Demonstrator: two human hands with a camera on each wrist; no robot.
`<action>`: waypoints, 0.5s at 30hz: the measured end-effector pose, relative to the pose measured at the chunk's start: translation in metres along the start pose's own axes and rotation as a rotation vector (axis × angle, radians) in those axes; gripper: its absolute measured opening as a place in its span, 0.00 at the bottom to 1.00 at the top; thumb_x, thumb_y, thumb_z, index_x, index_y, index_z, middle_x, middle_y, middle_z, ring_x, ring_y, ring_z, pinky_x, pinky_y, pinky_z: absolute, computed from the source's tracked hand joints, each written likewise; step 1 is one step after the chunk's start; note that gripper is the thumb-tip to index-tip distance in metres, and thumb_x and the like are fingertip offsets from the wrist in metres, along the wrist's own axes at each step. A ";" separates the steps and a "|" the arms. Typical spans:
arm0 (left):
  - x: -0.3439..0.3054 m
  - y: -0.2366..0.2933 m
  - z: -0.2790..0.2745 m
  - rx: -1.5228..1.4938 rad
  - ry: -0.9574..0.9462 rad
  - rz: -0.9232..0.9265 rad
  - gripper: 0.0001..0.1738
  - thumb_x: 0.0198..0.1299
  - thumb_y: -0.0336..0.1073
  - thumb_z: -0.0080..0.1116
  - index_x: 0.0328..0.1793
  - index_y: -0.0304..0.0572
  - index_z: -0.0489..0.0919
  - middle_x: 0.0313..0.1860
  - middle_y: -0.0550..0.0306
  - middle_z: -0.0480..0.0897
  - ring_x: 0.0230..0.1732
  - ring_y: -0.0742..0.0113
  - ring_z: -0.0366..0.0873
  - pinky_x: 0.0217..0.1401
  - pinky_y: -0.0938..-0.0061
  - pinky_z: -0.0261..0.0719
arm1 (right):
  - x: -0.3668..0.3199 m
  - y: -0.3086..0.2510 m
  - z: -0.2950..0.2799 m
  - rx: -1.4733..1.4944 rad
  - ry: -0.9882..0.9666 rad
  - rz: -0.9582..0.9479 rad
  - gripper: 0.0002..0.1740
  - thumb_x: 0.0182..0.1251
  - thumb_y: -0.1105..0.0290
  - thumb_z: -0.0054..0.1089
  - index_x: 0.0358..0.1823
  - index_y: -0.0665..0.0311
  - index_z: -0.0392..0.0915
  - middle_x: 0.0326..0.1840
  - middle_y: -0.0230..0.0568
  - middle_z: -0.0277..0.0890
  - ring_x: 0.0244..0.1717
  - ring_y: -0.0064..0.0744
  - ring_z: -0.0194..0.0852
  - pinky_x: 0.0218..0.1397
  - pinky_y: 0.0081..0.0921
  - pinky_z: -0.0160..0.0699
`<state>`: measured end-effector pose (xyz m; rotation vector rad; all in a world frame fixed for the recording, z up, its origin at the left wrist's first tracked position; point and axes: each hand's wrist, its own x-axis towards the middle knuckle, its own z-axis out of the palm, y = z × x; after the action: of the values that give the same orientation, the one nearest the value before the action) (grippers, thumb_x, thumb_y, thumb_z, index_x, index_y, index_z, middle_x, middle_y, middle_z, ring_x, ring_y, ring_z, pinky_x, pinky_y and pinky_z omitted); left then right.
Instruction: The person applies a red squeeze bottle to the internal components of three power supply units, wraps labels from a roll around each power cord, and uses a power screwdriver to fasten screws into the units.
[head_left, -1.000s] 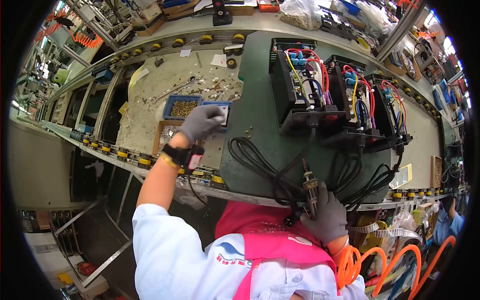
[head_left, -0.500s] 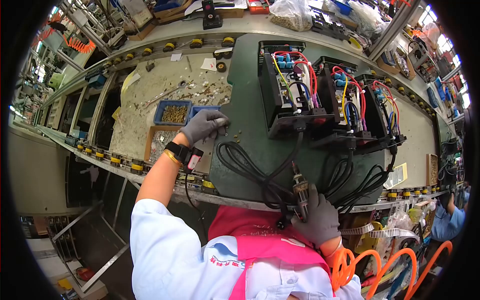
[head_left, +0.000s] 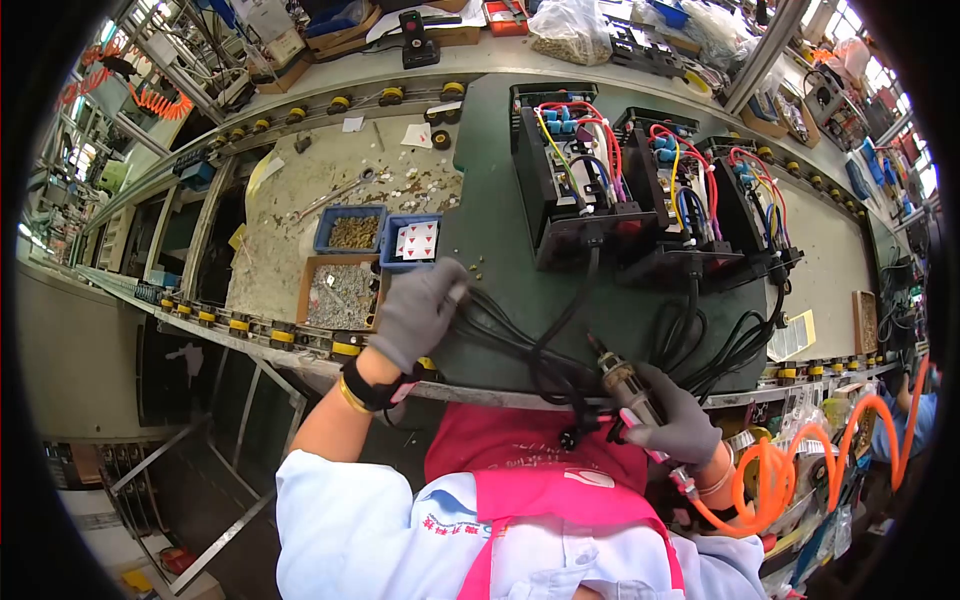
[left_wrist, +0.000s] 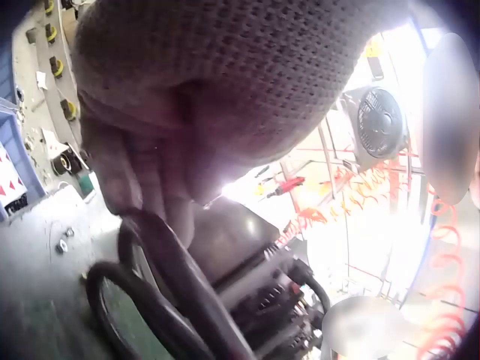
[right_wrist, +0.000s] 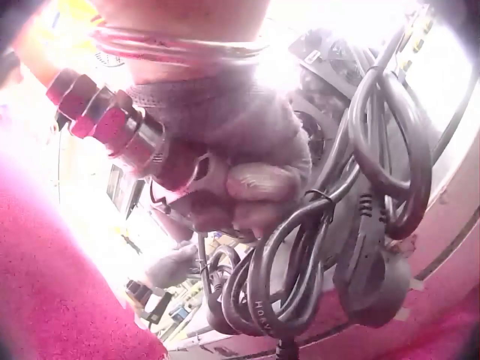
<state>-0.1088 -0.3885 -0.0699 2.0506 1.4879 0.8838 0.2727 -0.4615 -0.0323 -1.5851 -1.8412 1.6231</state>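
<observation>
My gloved left hand point(head_left: 420, 312) is at the near left of the green mat point(head_left: 500, 215), its bent fingers point(left_wrist: 150, 187) closed on a loop of black cable point(head_left: 520, 335) point(left_wrist: 176, 289). At the mat's near edge my gloved right hand point(head_left: 672, 418) point(right_wrist: 251, 176) grips a pneumatic screwdriver point(head_left: 618, 374) point(right_wrist: 112, 120), bit pointing up and away, beside the bundled black cables point(right_wrist: 360, 187). Three open black power units point(head_left: 570, 175) with coloured wires stand in a row on the mat, and their cords trail toward me.
Left of the mat are a blue bin of small parts point(head_left: 350, 230), a blue bin of red-marked pieces point(head_left: 413, 241) and a wooden tray of screws point(head_left: 335, 292). An orange coiled air hose point(head_left: 800, 470) hangs at the right. The conveyor rails carry yellow rollers point(head_left: 285, 336).
My left hand has come back from the blue bin to the cable loops at the mat's near left. My right hand has tilted the screwdriver and shifted right.
</observation>
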 end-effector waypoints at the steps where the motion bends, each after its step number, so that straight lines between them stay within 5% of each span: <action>1: -0.007 0.007 0.000 0.127 -0.033 -0.002 0.07 0.69 0.34 0.54 0.44 0.38 0.74 0.30 0.52 0.84 0.30 0.56 0.83 0.37 0.68 0.79 | -0.005 0.016 0.008 0.264 0.025 -0.039 0.56 0.42 0.53 0.73 0.73 0.72 0.59 0.56 0.52 0.77 0.55 0.39 0.78 0.61 0.34 0.74; 4: -0.036 0.012 0.022 0.052 -0.183 -0.206 0.05 0.66 0.32 0.56 0.44 0.39 0.75 0.31 0.46 0.82 0.32 0.52 0.83 0.37 0.66 0.78 | -0.034 0.020 0.013 0.609 0.092 0.016 0.58 0.41 0.54 0.75 0.73 0.75 0.58 0.51 0.46 0.77 0.47 0.32 0.79 0.51 0.29 0.79; 6: -0.057 0.028 0.035 -0.022 -0.164 -0.174 0.03 0.66 0.30 0.56 0.43 0.39 0.75 0.30 0.47 0.82 0.33 0.52 0.84 0.36 0.66 0.78 | -0.048 0.021 0.021 0.827 0.148 -0.058 0.57 0.40 0.51 0.79 0.70 0.75 0.61 0.38 0.38 0.74 0.28 0.24 0.76 0.27 0.19 0.76; 8: -0.075 0.044 0.050 -0.179 -0.138 -0.170 0.03 0.66 0.29 0.55 0.43 0.39 0.75 0.30 0.46 0.82 0.33 0.51 0.83 0.36 0.66 0.78 | -0.062 0.027 0.031 0.959 0.253 -0.182 0.59 0.39 0.51 0.80 0.69 0.75 0.60 0.38 0.38 0.74 0.27 0.26 0.77 0.27 0.20 0.78; 12: -0.081 0.060 0.069 -0.237 -0.110 -0.184 0.04 0.66 0.29 0.57 0.44 0.38 0.77 0.29 0.51 0.81 0.27 0.65 0.82 0.32 0.72 0.78 | -0.069 -0.008 0.023 0.925 0.106 -0.242 0.64 0.36 0.61 0.84 0.74 0.72 0.52 0.52 0.47 0.74 0.41 0.34 0.81 0.44 0.28 0.83; 13: -0.079 0.054 0.072 -0.287 -0.148 -0.249 0.05 0.66 0.30 0.60 0.44 0.37 0.80 0.29 0.58 0.82 0.25 0.75 0.79 0.28 0.78 0.76 | -0.064 -0.015 0.020 0.850 0.019 -0.247 0.65 0.37 0.67 0.83 0.77 0.70 0.48 0.63 0.52 0.68 0.53 0.37 0.77 0.57 0.33 0.79; 15: -0.075 0.057 0.062 -0.505 -0.196 -0.443 0.06 0.65 0.30 0.61 0.45 0.36 0.82 0.29 0.61 0.83 0.25 0.78 0.78 0.27 0.80 0.75 | -0.034 -0.019 0.028 0.651 -0.170 -0.295 0.62 0.42 0.67 0.81 0.77 0.69 0.49 0.68 0.50 0.64 0.61 0.36 0.72 0.64 0.33 0.72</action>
<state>-0.0420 -0.4776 -0.0911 1.3351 1.3610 0.7534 0.2548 -0.5012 -0.0115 -0.8811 -1.3150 1.9723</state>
